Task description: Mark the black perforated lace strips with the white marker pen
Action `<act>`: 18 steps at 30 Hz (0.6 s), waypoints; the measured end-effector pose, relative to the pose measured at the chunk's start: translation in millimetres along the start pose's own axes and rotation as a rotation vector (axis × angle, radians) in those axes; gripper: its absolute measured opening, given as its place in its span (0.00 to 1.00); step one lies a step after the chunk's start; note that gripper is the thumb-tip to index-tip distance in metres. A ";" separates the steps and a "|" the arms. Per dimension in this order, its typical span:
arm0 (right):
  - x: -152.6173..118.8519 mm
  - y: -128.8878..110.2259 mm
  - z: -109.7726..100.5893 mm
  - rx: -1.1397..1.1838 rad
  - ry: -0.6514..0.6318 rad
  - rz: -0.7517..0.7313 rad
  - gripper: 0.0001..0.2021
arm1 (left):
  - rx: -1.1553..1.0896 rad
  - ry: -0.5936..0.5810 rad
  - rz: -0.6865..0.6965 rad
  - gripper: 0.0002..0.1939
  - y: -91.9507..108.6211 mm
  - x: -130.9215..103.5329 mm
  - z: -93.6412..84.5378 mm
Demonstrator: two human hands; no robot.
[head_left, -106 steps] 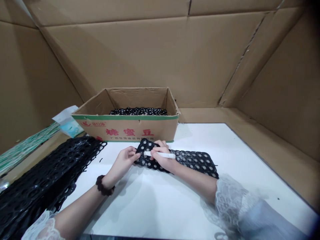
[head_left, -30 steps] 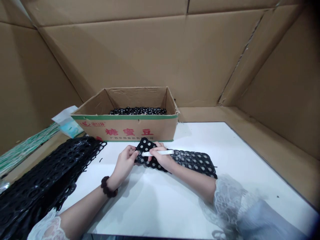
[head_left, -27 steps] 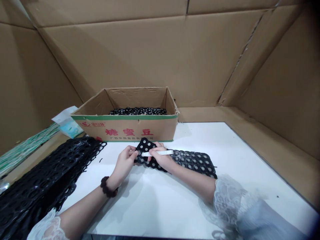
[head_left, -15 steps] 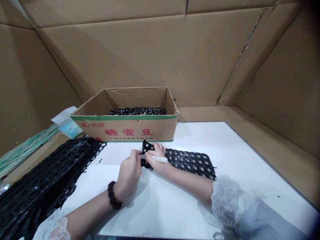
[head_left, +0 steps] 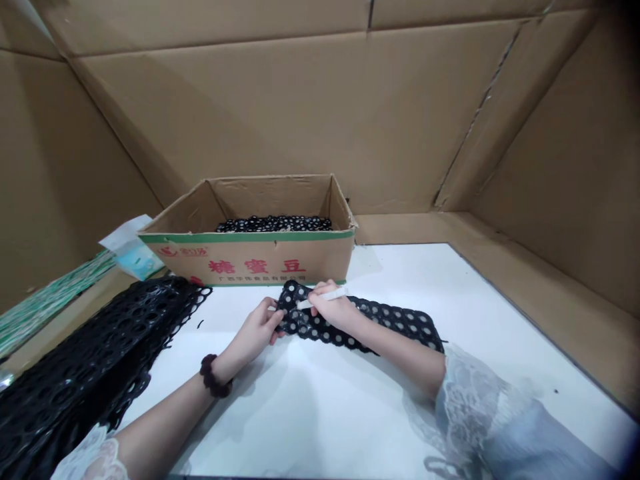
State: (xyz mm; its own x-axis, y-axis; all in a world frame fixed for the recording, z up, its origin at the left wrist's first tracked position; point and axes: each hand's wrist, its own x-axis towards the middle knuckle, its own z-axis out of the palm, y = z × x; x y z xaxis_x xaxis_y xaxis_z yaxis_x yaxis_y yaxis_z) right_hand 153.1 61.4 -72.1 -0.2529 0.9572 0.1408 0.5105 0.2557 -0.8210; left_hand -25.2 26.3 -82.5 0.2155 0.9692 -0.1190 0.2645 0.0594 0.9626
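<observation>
A black strip with rows of round holes (head_left: 400,321) lies flat on the white table, running from centre to right. My left hand (head_left: 261,327) pinches its left end, the thumb on top and some fingers beneath. Above the strip, near that end, my right hand (head_left: 334,305) is closed round a slim white pen-like tool (head_left: 320,297). The tool points left and down, its tip at the strip's surface; whether it touches I cannot tell. My right hand and forearm cover part of the strip.
A cardboard box (head_left: 260,257) with similar black perforated pieces (head_left: 275,224) stands behind my hands. At left lie a heap of shiny black perforated sheets (head_left: 85,353), green and white strands (head_left: 50,293) and a tissue pack (head_left: 133,250). Cardboard walls (head_left: 280,113) surround the white table (head_left: 310,420).
The strip's left end, folded up in my fingers before, now lies flat. My left hand has shifted slightly left and spread its grip; my right hand has moved up and right with the tool.
</observation>
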 end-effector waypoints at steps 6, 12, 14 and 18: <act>-9.6 -8.4 -4.8 -0.009 0.163 -0.075 0.16 | -0.120 -0.194 0.011 0.14 4.5 -2.1 -6.6; -22.8 -5.1 11.3 0.195 0.024 -0.264 0.15 | -0.033 -0.192 -0.092 0.12 4.3 1.8 -18.7; -22.1 -0.7 17.6 0.213 -0.045 -0.212 0.14 | -0.023 -0.206 -0.147 0.13 3.4 0.8 -17.8; -18.4 4.7 21.0 0.215 -0.064 -0.147 0.14 | -0.024 -0.257 -0.151 0.13 0.5 -1.1 -16.2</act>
State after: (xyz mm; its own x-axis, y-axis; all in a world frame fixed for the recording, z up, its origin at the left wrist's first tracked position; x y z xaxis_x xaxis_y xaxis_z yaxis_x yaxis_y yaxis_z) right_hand 143.0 42.2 -90.2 -0.3666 0.8997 0.2371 0.2799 0.3497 -0.8941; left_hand -40.6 29.2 -78.0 0.4072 0.8570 -0.3160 0.2900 0.2068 0.9344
